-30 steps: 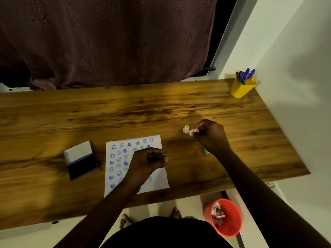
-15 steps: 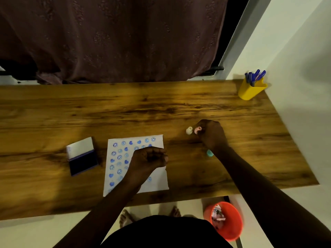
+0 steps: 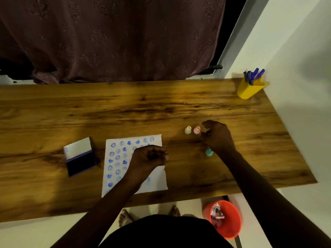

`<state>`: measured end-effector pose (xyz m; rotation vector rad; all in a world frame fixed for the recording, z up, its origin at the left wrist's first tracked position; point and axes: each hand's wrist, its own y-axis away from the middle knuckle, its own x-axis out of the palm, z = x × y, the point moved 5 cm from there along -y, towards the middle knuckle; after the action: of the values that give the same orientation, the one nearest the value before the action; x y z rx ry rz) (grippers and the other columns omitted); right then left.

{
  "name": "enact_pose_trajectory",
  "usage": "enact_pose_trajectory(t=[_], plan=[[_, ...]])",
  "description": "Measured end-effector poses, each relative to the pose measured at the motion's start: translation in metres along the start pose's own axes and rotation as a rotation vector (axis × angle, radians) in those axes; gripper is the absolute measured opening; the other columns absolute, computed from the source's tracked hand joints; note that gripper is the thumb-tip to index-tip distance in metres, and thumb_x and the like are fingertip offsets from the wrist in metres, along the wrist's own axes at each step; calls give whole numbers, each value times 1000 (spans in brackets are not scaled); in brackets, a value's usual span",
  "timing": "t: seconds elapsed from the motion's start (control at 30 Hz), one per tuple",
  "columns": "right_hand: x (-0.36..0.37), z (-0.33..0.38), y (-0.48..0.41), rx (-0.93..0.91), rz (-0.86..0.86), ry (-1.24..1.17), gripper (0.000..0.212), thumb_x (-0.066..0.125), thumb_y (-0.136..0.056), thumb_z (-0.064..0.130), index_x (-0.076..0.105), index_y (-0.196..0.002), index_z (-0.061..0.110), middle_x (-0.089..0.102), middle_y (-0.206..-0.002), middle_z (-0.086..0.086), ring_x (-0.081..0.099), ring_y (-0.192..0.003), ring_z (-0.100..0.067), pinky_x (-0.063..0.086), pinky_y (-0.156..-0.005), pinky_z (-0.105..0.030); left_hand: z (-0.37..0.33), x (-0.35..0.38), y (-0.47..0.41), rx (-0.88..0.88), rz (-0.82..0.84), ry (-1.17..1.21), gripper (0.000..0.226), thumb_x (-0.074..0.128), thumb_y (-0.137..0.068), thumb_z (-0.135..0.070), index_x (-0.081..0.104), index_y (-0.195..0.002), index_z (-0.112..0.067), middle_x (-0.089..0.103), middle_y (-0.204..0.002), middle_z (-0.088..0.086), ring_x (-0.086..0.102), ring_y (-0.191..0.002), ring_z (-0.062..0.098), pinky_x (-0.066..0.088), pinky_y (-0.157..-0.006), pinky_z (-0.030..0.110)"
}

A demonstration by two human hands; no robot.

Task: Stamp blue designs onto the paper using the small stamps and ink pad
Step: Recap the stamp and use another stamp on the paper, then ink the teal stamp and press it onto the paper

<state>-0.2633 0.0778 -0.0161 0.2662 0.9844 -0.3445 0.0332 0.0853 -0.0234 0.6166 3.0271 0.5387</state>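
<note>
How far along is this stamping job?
Well along: the paper already carries rows of blue hearts and smiley faces on its left and top. The right hand, open, is beside the pink stamp, apparently just set down. The left hand rests closed on the sheet. The lower right corner looks unstamped.

Home room: wooden desk (image 3: 143, 108); curtain (image 3: 111, 38); pen holder (image 3: 249, 88); bare feet (image 3: 125, 216)

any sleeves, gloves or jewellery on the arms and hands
None that shows. Both forearms are bare up to the frame edge, with no sleeve in view. The left hand and right hand have no gloves, and no rings, watch or bracelet are visible.
</note>
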Motion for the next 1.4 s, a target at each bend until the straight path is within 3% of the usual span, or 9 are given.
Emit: enact_pose_trajectory(t=[0.2, 0.37, 0.5, 0.6, 0.7, 0.83, 1.07, 1.27, 1.4], plan=[[-6, -19, 40, 34, 19, 158, 26, 81, -78, 39, 76, -100, 27, 79, -100, 2, 76, -87, -21, 60, -73, -34, -1, 4, -2, -1, 17, -4, 27, 81, -85, -2, 79, -110, -10, 83, -100, 9, 79, -98, 25, 65, -88, 35], [1, -27, 54, 23, -22, 212, 31, 82, -78, 37, 77, -105, 23, 78, -107, -3, 75, -97, -27, 55, -79, -31, -5, 7, -2, 2, 38, -18, 28, 81, -85, -1, 78, -112, -8, 82, -102, 11, 79, -99, 27, 63, -92, 41], [5, -27, 56, 27, -8, 184, 18, 78, -83, 26, 78, -101, 20, 80, -103, -5, 75, -96, -28, 51, -76, -27, -6, 5, -1, 9, 39, -27, 27, 80, -86, 0, 78, -112, -9, 82, -103, 10, 79, -100, 25, 63, -93, 41], [0, -13, 58, -4, -7, 74, 13, 81, -84, 26, 81, -97, 23, 80, -98, 4, 75, -90, -13, 55, -78, -22, -7, 2, 1, 19, 37, -21, 26, 80, -86, -1, 78, -111, -9, 82, -104, 11, 78, -101, 27, 64, -91, 38], [-4, 18, 61, -69, 8, -129, 10, 86, -81, 26, 78, -78, 30, 73, -75, 20, 66, -72, 12, 44, -65, -1, -9, -1, 3, 37, 27, -4, 26, 78, -88, 0, 77, -113, -7, 81, -105, 13, 78, -101, 27, 64, -83, 29], [9, 60, 68, 28, 160, -553, 17, 85, -83, 25, 82, -99, 20, 80, -86, 5, 76, -81, -8, 60, -71, -21, -15, -9, 6, 54, 16, 59, 34, 78, -88, -2, 75, -121, -8, 82, -105, 15, 79, -100, 26, 61, -78, 21], [43, 119, 84, 30, 430, -855, 19, 79, -88, 16, 79, -107, 15, 81, -98, -2, 78, -88, -15, 61, -72, -22, -18, -39, 14, 64, -11, 133, 40, 78, -88, -4, 73, -128, -7, 83, -109, 9, 81, -99, 26, 63, -82, 25], [60, 151, 86, -105, 454, -813, 25, 81, -86, 12, 80, -110, 9, 81, -103, -4, 78, -95, -20, 63, -80, -28, -15, -72, 25, 97, -46, 139, 26, 78, -90, -7, 79, -116, -8, 83, -106, 9, 80, -98, 28, 65, -87, 34], [64, 169, 81, -253, 405, -628, 24, 85, -83, 17, 82, -107, 17, 82, -104, 7, 77, -97, -8, 62, -85, -25, -6, -97, 31, 75, -96, 204, 20, 76, -91, -7, 80, -110, -3, 82, -107, 16, 79, -101, 35, 64, -91, 44]])
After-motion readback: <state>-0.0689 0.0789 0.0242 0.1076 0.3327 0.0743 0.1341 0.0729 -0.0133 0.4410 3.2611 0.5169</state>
